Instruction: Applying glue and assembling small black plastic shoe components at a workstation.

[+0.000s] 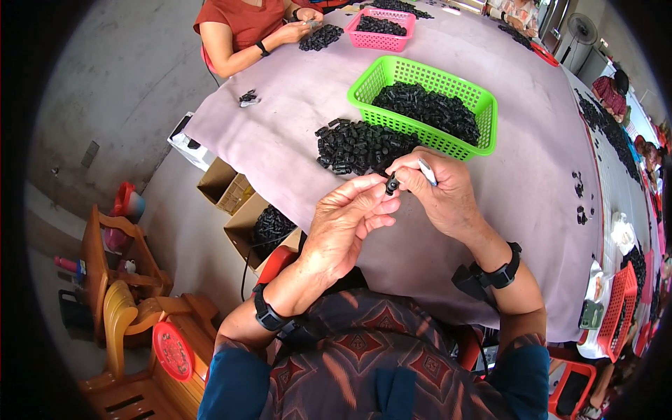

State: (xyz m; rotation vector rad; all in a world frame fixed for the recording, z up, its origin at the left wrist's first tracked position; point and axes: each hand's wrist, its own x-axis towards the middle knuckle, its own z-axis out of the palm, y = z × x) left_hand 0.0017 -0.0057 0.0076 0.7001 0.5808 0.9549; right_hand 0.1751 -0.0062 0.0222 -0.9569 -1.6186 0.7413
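My left hand (346, 217) pinches a small black plastic part (392, 185) between thumb and fingertips. Touching the same part from the right, my right hand (437, 192) also grips a thin white tool (427, 171) between its fingers. Both hands hover over the near edge of a table covered with a mauve cloth (518, 175). Just beyond them lies a loose heap of black parts (353, 145), and behind it stands a green basket (490, 119) holding more of the same.
A person in an orange top (245, 24) works at the far side beside a pink basket (406, 31). Cardboard boxes (248, 224) with black parts sit on the floor at left. Wooden chairs (122, 294) stand lower left. Red baskets (619, 301) and other workers line the right.
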